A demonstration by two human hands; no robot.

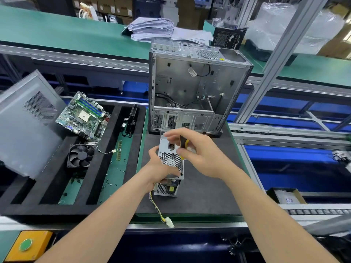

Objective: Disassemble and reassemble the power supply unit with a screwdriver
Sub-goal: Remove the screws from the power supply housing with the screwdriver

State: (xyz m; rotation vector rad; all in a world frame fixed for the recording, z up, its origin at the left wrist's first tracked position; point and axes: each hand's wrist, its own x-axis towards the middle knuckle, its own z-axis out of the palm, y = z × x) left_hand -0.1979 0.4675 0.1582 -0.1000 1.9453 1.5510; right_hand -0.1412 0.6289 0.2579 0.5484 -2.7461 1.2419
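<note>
A small silver power supply unit stands on end on the dark mat, its honeycomb grille and power socket facing up. My left hand grips its left side and lower edge. My right hand holds a black-and-yellow screwdriver upright, with the shaft running down to a screw at the unit's lower right corner. Yellow and black wires with a white connector trail from the unit toward the front edge.
An empty open computer case stands just behind the unit. Left of the mat, a black foam tray holds a motherboard, a fan, a RAM stick and several loose screws. A grey side panel leans at far left.
</note>
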